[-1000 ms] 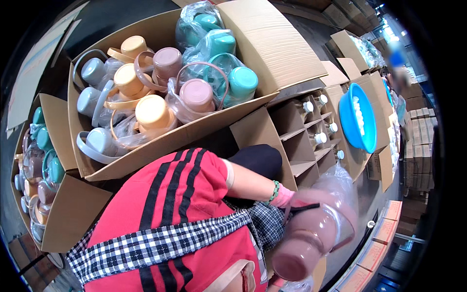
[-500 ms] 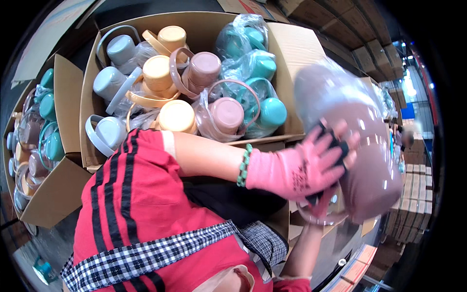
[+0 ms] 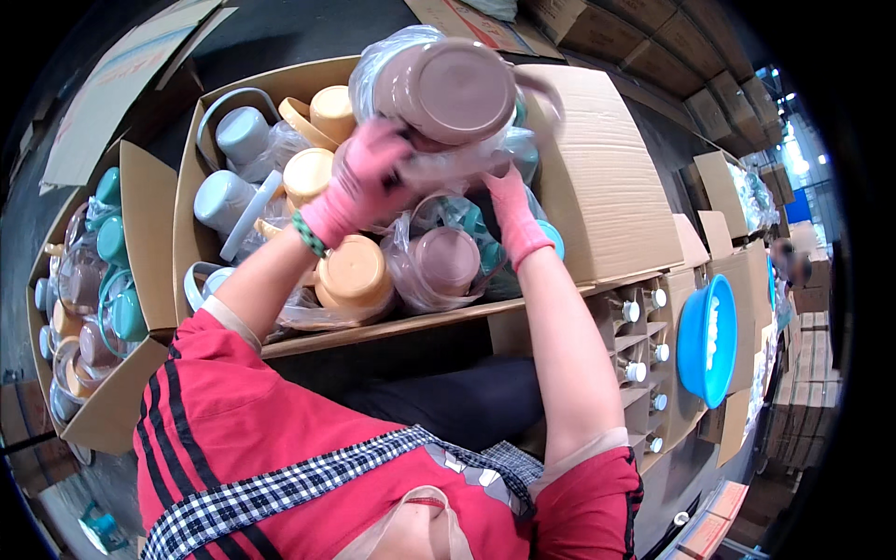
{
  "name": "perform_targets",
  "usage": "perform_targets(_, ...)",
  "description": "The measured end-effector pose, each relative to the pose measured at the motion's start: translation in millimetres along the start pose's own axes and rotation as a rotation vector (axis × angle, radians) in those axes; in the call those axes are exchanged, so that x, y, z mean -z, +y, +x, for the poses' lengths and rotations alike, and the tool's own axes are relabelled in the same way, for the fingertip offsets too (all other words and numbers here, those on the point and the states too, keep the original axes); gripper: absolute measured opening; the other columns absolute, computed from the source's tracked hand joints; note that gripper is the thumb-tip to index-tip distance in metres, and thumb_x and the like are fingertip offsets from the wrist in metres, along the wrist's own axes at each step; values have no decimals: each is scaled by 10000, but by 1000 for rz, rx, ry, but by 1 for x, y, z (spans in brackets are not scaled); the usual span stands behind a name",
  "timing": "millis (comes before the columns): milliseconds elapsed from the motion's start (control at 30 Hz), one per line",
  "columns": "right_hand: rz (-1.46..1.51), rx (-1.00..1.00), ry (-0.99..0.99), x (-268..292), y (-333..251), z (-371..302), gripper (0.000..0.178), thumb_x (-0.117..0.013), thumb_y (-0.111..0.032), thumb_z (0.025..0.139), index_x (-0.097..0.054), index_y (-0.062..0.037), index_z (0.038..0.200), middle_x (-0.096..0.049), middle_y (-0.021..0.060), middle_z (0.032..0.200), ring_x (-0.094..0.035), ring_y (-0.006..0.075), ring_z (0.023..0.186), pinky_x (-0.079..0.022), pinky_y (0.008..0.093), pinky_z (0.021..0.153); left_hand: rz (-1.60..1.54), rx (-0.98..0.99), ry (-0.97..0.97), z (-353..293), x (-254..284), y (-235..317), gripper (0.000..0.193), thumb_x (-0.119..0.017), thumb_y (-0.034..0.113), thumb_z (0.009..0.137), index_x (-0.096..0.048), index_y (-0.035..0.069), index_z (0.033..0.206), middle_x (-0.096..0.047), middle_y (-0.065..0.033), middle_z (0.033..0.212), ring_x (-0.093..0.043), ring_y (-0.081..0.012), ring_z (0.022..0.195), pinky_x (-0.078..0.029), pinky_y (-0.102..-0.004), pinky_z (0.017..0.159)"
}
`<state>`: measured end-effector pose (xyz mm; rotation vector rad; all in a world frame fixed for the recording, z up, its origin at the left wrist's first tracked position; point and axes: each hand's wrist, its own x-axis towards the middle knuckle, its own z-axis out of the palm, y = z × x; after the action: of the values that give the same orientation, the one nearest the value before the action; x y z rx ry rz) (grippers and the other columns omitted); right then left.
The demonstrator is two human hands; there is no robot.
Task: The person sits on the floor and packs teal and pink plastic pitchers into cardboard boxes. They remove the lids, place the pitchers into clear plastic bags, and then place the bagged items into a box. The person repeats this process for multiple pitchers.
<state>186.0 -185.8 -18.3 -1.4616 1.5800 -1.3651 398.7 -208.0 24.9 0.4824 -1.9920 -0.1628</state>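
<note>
L hand (image 3: 367, 179) & R hand (image 3: 511, 210) hold bagged mauve jug (image 3: 459, 91) above cardbd. box (image 3: 611, 177).

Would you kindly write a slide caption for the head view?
Gloved left hand and right hand handling a mauve container over an open carton.

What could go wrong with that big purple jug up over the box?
The mauve jug is above the cardboard box, with loose clear plastic around it, so it might slip from the gloved left hand and right hand. If dropped, it could knock the yellow jug or others crowded below. Its handle sticks out sideways and might snag something.
</note>
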Motion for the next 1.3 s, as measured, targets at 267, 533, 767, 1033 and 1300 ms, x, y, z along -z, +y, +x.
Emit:
perform_targets(267,165,-442,168,111,-27,-124,557,-697,-186,731,-438,27,1175,-500,83,1089,-489,143,980,-394,265,857,-460,711,126,77,-17,-88,280,-619,320,784,-571,45,809,-536,-90,641,-527,-180,602,-415,-298,554)
perform_targets(533,-200,-751,479,197,-35,-313,328,-520,-242,872,-493,-4,1096,-547,54,939,-511,112,844,-407,215,735,36,1079,259,46,-47,-258,508,-656,465,678,-636,7,897,-628,-200,866,-606,-309,856,-454,-378,737)
perform_targets(767,-314,-701,448,198,-32,-391,356,-608,-69,789,-479,-16,1116,-499,72,1089,-481,168,1005,-371,291,888,309,1204,-210,-31,-99,-203,618,-680,377,653,-531,-41,1081,-550,-234,1090,-539,-333,1017,-436,-380,855)
perform_targets(1033,-634,-778,698,221,-34,-472,326,-584,-156,823,-481,10,1083,-516,115,1033,-506,214,965,-395,321,854,239,596,27,34,-38,-162,380,-608,287,768,-558,-28,975,-590,-193,949,-563,-321,891,-434,-370,801)
perform_targets(1300,-1077,-704,291,188,-29,-438,383,-567,-308,786,-504,-14,1023,-504,151,1078,-466,334,1011,-362,406,874,249,90,-1059,7,-140,22,653,-318,573,853,-489,30,1173,-505,-223,1158,-462,-346,1109,-342,-393,951)
